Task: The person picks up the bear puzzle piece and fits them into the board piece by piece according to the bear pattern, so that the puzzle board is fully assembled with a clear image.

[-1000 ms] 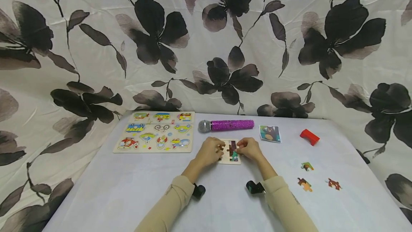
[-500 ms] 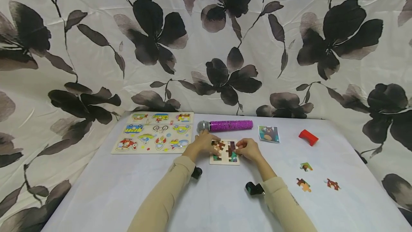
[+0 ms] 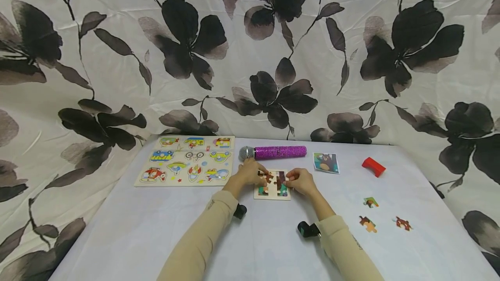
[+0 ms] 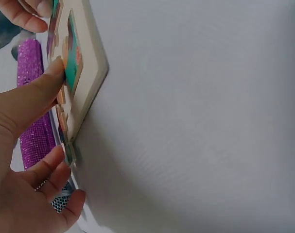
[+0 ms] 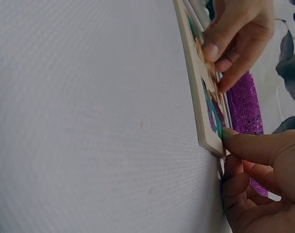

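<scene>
A small wooden jigsaw board (image 3: pixel 269 197) lies in the middle of the table, with bear-picture pieces down both sides and bare wood between them. My left hand (image 3: pixel 248 173) works at its upper left, holding a jigsaw piece (image 4: pixel 68 151) that juts past the board's edge in the left wrist view. The thumb lies over the brown pieces, and the other fingers curve beyond the edge. At the right side, my right hand (image 3: pixel 301 181) grips the board's edge, thumb on top and fingers curled beside it, as the right wrist view shows.
Behind the board lies a purple glittery microphone (image 3: pixel 280 152). A vehicle puzzle board (image 3: pixel 183 176) is at left. To the right are a bear picture card (image 3: pixel 327 162), a red block (image 3: pixel 373 167) and three loose pieces, one a brown jigsaw piece (image 3: pixel 403 223).
My left hand has shifted left and back, uncovering the board's left-hand pieces, then moved slightly right. The right hand keeps its grip on the board's edge.
</scene>
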`<state>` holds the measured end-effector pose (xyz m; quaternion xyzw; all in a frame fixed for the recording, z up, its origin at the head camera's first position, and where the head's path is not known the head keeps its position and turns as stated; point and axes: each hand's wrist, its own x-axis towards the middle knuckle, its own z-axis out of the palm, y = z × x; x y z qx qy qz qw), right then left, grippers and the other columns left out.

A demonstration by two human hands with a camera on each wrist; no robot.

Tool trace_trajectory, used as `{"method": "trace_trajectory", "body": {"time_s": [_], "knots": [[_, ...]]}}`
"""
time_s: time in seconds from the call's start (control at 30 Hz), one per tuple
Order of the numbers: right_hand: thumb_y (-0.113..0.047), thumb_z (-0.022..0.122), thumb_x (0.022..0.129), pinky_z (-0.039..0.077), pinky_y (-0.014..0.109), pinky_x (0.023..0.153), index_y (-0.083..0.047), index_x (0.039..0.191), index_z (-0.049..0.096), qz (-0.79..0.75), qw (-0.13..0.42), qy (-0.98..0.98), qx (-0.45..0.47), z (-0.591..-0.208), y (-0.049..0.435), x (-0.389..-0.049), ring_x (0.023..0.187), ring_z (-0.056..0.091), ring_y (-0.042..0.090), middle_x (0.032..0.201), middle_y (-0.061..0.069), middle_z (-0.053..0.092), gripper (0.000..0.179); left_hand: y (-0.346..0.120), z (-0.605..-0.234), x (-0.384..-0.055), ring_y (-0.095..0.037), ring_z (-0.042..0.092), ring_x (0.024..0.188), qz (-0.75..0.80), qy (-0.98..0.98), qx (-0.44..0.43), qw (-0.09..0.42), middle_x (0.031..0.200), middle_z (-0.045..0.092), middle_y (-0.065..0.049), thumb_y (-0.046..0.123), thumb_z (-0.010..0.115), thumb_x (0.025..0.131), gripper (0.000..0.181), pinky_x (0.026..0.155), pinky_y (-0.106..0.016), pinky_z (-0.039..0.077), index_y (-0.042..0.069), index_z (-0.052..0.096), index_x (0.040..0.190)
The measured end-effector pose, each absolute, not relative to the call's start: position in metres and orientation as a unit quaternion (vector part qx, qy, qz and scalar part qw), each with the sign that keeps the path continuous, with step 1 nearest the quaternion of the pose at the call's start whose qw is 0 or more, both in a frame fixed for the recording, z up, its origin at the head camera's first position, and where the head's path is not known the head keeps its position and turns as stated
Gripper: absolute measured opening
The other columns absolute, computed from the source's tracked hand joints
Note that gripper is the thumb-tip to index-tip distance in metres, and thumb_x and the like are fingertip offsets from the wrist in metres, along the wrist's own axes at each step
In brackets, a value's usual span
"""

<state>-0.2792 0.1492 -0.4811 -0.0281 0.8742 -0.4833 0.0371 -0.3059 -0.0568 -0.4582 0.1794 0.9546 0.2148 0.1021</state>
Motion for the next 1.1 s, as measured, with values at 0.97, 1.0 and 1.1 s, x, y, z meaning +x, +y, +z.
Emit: {"method": "trace_trajectory", "body": {"time_s": [0.97, 1.0, 1.1], "knots": [[-0.003, 0.074, 0.075, 0.041, 0.019, 0.056, 0.009, 0.092, 0.064, -0.494, 0.041, 0.868, -0.030, -0.482, 0.153, -0.279, 0.064, 0.048, 0.010, 0.072, 0.005, 0.057, 0.023, -0.035, -0.450, -0.322, -0.030, 0.047, 0.117, 0.167, 0.953, 0.202, 0.151, 0.120, 0.058, -0.009, 0.017, 0.082, 0.070, 0.036, 0.100, -0.052, 0.034, 0.015, 0.063, 0.101], [-0.003, 0.074, 0.075, 0.041, 0.019, 0.056, 0.009, 0.092, 0.064, -0.496, 0.041, 0.867, -0.029, -0.483, 0.152, -0.279, 0.064, 0.048, 0.010, 0.072, 0.005, 0.057, 0.023, -0.035, -0.450, -0.324, -0.030, 0.048, 0.116, 0.167, 0.953, 0.200, 0.154, 0.121, 0.058, -0.009, 0.017, 0.082, 0.070, 0.036, 0.099, -0.050, 0.036, 0.014, 0.063, 0.100], [-0.004, 0.075, 0.075, 0.041, 0.019, 0.055, 0.009, 0.091, 0.064, -0.498, 0.040, 0.866, -0.032, -0.483, 0.152, -0.280, 0.064, 0.048, 0.010, 0.071, 0.005, 0.057, 0.023, -0.035, -0.451, -0.325, -0.026, 0.051, 0.108, 0.162, 0.953, 0.203, 0.158, 0.115, 0.059, -0.009, 0.018, 0.082, 0.071, 0.034, 0.092, -0.041, 0.043, 0.013, 0.062, 0.098]]}}
